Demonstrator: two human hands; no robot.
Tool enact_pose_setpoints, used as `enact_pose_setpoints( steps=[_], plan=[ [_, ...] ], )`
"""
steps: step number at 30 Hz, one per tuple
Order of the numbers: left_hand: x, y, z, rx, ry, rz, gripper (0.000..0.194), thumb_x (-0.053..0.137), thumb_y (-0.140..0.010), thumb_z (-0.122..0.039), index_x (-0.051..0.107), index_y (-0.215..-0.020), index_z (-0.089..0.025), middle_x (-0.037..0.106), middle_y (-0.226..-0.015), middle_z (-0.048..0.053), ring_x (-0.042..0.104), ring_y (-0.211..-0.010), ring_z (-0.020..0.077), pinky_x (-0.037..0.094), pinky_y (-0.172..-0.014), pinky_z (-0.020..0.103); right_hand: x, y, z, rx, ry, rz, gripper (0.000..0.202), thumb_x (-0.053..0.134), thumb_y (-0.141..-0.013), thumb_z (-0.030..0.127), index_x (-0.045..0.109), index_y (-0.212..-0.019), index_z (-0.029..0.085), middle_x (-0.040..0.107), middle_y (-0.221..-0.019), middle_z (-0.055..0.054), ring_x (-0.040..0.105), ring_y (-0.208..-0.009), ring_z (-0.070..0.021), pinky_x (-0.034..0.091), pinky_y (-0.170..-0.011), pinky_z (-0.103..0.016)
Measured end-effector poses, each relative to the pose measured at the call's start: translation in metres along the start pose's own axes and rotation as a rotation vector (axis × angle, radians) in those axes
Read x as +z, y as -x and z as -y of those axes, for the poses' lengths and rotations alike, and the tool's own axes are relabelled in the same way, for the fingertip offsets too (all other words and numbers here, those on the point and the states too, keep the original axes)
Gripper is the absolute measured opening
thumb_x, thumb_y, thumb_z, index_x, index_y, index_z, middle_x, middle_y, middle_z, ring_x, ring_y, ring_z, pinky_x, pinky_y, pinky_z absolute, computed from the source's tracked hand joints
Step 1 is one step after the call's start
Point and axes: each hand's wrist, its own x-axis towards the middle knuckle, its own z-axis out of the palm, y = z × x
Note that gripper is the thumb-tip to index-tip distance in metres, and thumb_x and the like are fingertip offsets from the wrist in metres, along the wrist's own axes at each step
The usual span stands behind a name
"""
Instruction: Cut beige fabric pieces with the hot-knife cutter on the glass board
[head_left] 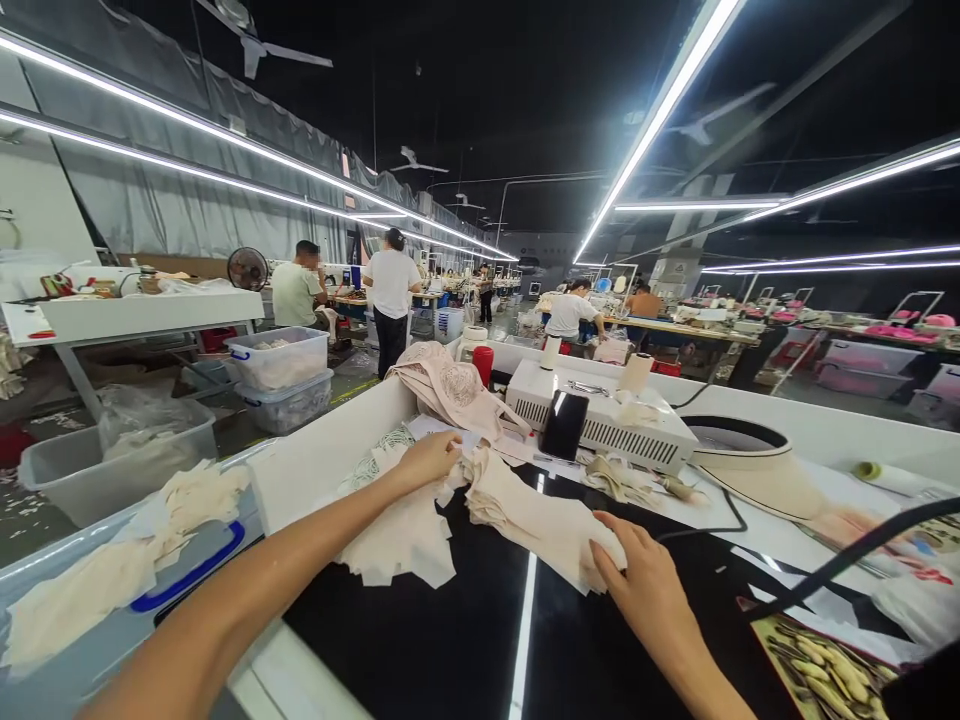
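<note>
A stack of beige fabric pieces (525, 502) lies across the glossy black work surface (465, 640). My right hand (646, 568) is closed around its right end, thumb on the near side and fingers over the top. My left hand (429, 460) is at the stack's far left end, with thumb and fingertips pressed together. What it pinches, if anything, is hidden. Below that hand spreads a loose pile of cream fabric pieces (397, 545). A pink lace bra (450, 385) lies just beyond my left hand.
Behind the stack are a phone (564, 425), a white vented box (600, 410) and a red thread spool (482, 366). A beige sun visor (757, 470) lies right. A blue-handled bin (187, 570) with fabric stands left. Several people work farther off.
</note>
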Motion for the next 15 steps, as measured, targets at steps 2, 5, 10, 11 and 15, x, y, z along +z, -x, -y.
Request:
enact_pose_setpoints(
  steps=[2, 5, 10, 11, 15],
  plan=[
    [-0.024, 0.01, 0.02, -0.057, -0.084, -0.043, 0.033, 0.067, -0.105, -0.04, 0.066, -0.128, -0.016, 0.067, -0.128, 0.01, 0.068, -0.113, 0.0249, 0.06, -0.098, 0.047, 0.0, 0.011, 0.007, -0.04, -0.001, 0.027, 0.05, 0.053, -0.085, 0.053, 0.075, -0.118, 0.022, 0.074, -0.122, -0.014, 0.065, -0.121, -0.039, 0.045, -0.112, -0.059],
    [-0.041, 0.03, 0.052, -0.146, -0.186, -0.063, 0.035, 0.068, -0.104, -0.04, 0.065, -0.13, -0.016, 0.066, -0.13, 0.011, 0.068, -0.113, 0.0256, 0.06, -0.097, 0.047, 0.005, 0.028, 0.016, -0.096, -0.008, 0.06, 0.043, 0.052, -0.09, 0.051, 0.076, -0.115, 0.026, 0.075, -0.121, -0.011, 0.069, -0.117, -0.0351, 0.051, -0.108, -0.056],
    [-0.029, 0.051, 0.079, -0.176, -0.264, -0.04, 0.034, 0.068, -0.104, -0.04, 0.066, -0.128, -0.016, 0.067, -0.127, 0.01, 0.069, -0.11, 0.0244, 0.061, -0.096, 0.046, 0.015, 0.049, 0.032, -0.17, -0.023, 0.187, 0.037, 0.051, -0.097, 0.046, 0.075, -0.118, 0.026, 0.073, -0.127, -0.011, 0.072, -0.119, -0.0288, 0.059, -0.104, -0.045],
    [-0.025, 0.052, 0.081, -0.165, -0.27, -0.041, 0.034, 0.068, -0.104, -0.039, 0.066, -0.128, -0.016, 0.067, -0.128, 0.01, 0.069, -0.111, 0.0246, 0.061, -0.096, 0.046, 0.017, 0.053, 0.037, -0.185, -0.025, 0.203, 0.037, 0.051, -0.098, 0.045, 0.075, -0.119, 0.026, 0.073, -0.128, -0.011, 0.073, -0.118, -0.0276, 0.06, -0.102, -0.043],
    [-0.02, 0.051, 0.084, -0.123, -0.272, -0.057, 0.034, 0.068, -0.104, -0.039, 0.065, -0.13, -0.016, 0.067, -0.129, 0.011, 0.069, -0.111, 0.0247, 0.061, -0.096, 0.046, 0.019, 0.067, 0.055, -0.252, -0.025, 0.248, 0.033, 0.049, -0.1, 0.041, 0.075, -0.115, 0.027, 0.072, -0.126, -0.011, 0.075, -0.114, -0.0249, 0.063, -0.096, -0.037]
  ],
)
